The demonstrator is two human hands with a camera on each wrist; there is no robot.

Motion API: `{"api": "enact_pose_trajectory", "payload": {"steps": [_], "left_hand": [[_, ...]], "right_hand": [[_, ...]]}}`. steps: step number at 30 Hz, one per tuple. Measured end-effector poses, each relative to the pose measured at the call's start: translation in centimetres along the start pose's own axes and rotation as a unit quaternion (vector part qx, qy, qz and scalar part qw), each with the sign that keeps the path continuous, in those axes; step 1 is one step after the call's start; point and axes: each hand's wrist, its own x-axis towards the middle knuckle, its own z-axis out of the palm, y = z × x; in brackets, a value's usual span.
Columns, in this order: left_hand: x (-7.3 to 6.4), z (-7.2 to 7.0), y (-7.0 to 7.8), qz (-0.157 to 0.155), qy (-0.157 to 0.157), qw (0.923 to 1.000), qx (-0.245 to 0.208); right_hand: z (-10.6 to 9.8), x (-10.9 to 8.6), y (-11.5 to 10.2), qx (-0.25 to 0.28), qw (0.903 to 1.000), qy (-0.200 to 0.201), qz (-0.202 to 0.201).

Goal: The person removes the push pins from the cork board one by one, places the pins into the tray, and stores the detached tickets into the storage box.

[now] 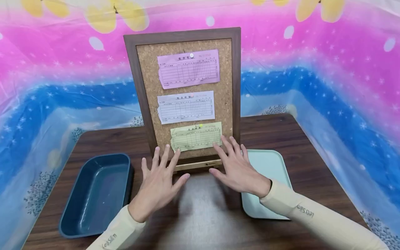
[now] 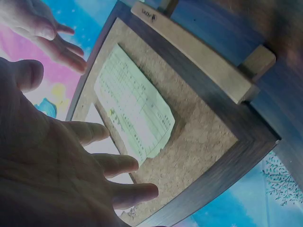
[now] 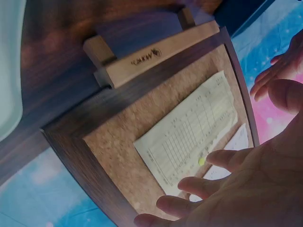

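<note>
A framed cork board point(image 1: 147, 76) leans upright on a small wooden easel point(image 1: 190, 166). Three printed slips are pinned to it in a column: a pink slip point(image 1: 189, 69) on top with a white pushpin point(image 1: 191, 55), a white slip point(image 1: 185, 107) in the middle, and a yellow-green slip point(image 1: 197, 137) at the bottom with a yellow pushpin point(image 1: 201, 126). My left hand point(image 1: 159, 187) hovers with spread fingers before the board's lower left. Before the lower right, my right hand point(image 1: 237, 168) has its fingers spread too, fingertips overlapping the yellow-green slip's corner in the head view. Neither hand holds anything.
A deep dark-blue tray point(image 1: 67, 215) stands on the left of the brown wooden table point(image 1: 318, 173). To the right lies a flat pale-green tray point(image 1: 265, 208), partly behind my right hand. A colourful patterned cloth point(image 1: 343, 69) hangs around the table.
</note>
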Motion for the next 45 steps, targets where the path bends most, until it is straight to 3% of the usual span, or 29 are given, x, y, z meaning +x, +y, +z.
{"api": "enact_pose_trajectory", "payload": {"steps": [18, 24, 29, 37, 42, 45], "left_hand": [[1.8, -2.9, 0.0, 0.001, 0.017, 0.9998, -0.006], [2.6, -4.2, 0.2, 0.022, 0.038, 0.9985, -0.033], [3.3, -4.8, 0.2, 0.030, 0.078, 0.9949, -0.056], [5.4, -5.7, -0.7, 0.050, 0.129, 0.9813, -0.134], [5.7, -6.9, -1.9, 0.012, 0.153, 0.9614, -0.228], [5.9, -7.5, -2.6, -0.008, 0.177, 0.9493, -0.260]], "right_hand": [[-3.8, 2.5, -0.6, -0.006, 0.9993, 0.036, -0.006], [-4.9, 3.6, -0.9, 0.016, 0.9995, 0.028, 0.000], [-5.3, 4.4, -0.9, 0.035, 0.9988, 0.033, -0.013], [-6.3, 5.9, -1.1, 0.053, 0.9956, 0.072, -0.028], [-6.8, 6.9, -1.4, 0.083, 0.9858, 0.138, -0.048], [-7.3, 7.7, -1.7, 0.091, 0.9805, 0.164, -0.061]]}}
